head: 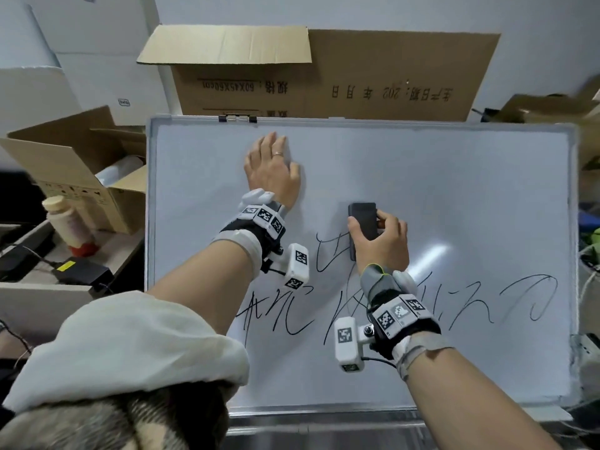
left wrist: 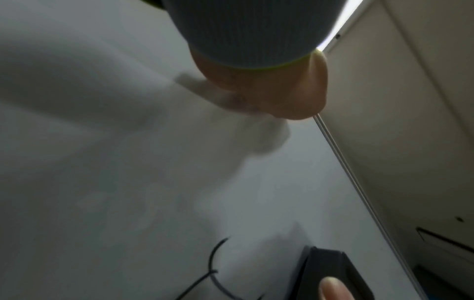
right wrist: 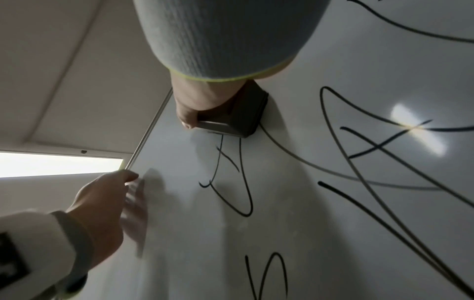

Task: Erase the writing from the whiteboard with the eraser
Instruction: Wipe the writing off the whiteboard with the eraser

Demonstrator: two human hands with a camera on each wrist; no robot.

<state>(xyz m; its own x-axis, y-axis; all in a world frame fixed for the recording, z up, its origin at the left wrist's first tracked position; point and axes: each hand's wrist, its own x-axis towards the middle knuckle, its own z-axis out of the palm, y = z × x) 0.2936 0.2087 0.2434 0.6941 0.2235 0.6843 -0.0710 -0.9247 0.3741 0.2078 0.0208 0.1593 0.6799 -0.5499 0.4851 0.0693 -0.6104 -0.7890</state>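
Note:
A white whiteboard (head: 454, 190) with a metal frame lies in front of me. Black handwriting (head: 470, 303) runs across its lower half, and its upper half is bare. My right hand (head: 380, 241) grips a black block eraser (head: 363, 222) pressed flat on the board at the middle, just above the top strokes of the writing. The right wrist view shows the eraser (right wrist: 238, 115) under my thumb, with lines (right wrist: 231, 182) running out from beneath it. My left hand (head: 272, 167) lies flat with straight fingers on the bare upper left of the board.
A large open cardboard box (head: 324, 76) stands behind the board's far edge. To the left sit a smaller open box (head: 74, 164), a pale bottle with a red base (head: 69, 225) and a black power adapter (head: 81, 274). Cables and clutter (head: 587, 254) lie at the right.

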